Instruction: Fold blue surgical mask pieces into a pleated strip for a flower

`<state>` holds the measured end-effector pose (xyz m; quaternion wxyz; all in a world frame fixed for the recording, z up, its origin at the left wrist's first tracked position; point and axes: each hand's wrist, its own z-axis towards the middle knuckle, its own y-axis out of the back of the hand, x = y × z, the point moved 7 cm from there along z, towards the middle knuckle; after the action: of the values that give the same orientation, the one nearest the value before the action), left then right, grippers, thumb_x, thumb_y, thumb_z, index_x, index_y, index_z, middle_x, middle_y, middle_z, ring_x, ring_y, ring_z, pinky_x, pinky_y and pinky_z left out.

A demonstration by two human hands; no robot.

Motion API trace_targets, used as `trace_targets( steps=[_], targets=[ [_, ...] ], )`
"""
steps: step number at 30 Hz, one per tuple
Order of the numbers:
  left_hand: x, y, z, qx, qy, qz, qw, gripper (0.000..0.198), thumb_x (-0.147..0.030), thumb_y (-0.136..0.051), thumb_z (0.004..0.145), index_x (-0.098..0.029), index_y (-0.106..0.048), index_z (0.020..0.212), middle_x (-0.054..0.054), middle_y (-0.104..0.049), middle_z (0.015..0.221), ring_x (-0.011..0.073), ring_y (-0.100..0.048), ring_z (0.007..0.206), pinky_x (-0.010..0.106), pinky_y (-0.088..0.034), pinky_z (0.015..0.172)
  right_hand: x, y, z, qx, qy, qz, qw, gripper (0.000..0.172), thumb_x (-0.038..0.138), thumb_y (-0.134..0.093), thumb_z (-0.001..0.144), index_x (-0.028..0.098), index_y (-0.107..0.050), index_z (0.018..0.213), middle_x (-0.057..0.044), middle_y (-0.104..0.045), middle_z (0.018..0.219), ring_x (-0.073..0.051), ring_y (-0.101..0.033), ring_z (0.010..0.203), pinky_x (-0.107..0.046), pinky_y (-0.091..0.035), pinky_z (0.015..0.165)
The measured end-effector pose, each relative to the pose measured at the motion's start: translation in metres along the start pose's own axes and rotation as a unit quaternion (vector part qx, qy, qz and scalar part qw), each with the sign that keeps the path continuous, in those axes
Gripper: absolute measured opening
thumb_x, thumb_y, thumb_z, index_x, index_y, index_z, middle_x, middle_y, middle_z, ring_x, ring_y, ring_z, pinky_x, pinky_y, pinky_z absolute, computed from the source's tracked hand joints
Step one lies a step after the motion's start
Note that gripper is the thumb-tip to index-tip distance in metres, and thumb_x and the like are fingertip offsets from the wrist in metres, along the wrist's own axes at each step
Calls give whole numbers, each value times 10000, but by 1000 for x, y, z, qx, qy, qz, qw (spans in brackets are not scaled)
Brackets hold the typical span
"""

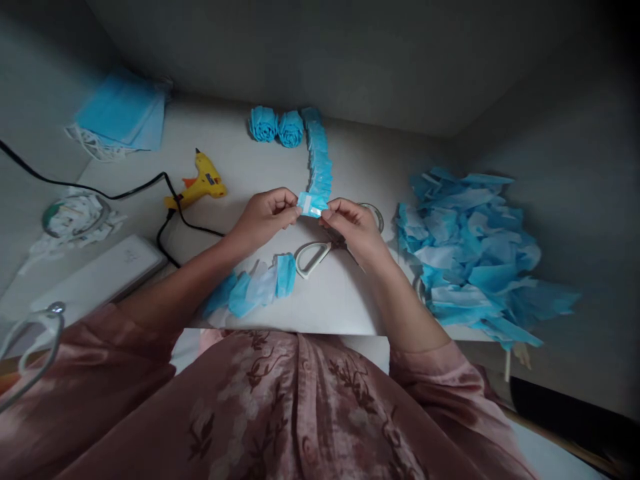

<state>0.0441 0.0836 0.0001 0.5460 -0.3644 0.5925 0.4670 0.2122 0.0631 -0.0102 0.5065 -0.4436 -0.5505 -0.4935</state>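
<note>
My left hand (267,217) and my right hand (357,230) pinch opposite ends of a small blue fabric piece (309,204) between thumb and fingertips. A pale stripe and a shiny patch show on its face. Directly behind it runs a long pleated blue strip (319,150); whether the two are joined I cannot tell. Two rolled blue fabric roses (263,125) sit left of the strip's far end. Under my right hand lies a pair of scissors (313,261) with pale handles, partly hidden. Several cut blue and white pieces (263,285) lie beside my left forearm.
A yellow glue gun (203,181) with a black cord (120,196) rests at left. Behind it is a stack of blue face masks (120,110). White scraps (77,217) and a white box (103,277) lie nearer. A large heap of blue pieces (470,247) covers the right side.
</note>
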Motion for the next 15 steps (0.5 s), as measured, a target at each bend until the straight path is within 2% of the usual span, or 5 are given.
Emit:
trace_targets(
  steps=[3, 9, 15],
  targets=[
    [2, 0, 0, 4, 11, -19, 1000, 146, -305, -650, 735, -190, -562, 713, -28, -554, 601, 83, -460, 535, 222, -348, 504, 4, -1, -1, 4, 9, 6, 1000, 256, 433, -727, 794, 201, -648, 718, 28, -573, 660, -100, -436, 597, -263, -355, 595],
    [8, 1, 0, 4, 36, -55, 998, 136, -298, -652, 758, -188, -573, 746, -22, -567, 609, 82, -469, 535, 217, -355, 501, 5, -2, -2, 6, 1, 7, 1000, 271, 454, -718, 796, 201, -655, 724, 17, -590, 681, -106, -441, 609, -260, -343, 576],
    [11, -3, 1, 18, 55, -151, 987, 193, -279, -659, 782, -198, -568, 931, -40, -575, 638, 86, -495, 522, 216, -356, 492, 5, 0, -1, -18, 23, -12, 1000, 261, 443, -722, 793, 199, -650, 734, 15, -618, 703, -101, -456, 612, -266, -365, 608]
  ],
)
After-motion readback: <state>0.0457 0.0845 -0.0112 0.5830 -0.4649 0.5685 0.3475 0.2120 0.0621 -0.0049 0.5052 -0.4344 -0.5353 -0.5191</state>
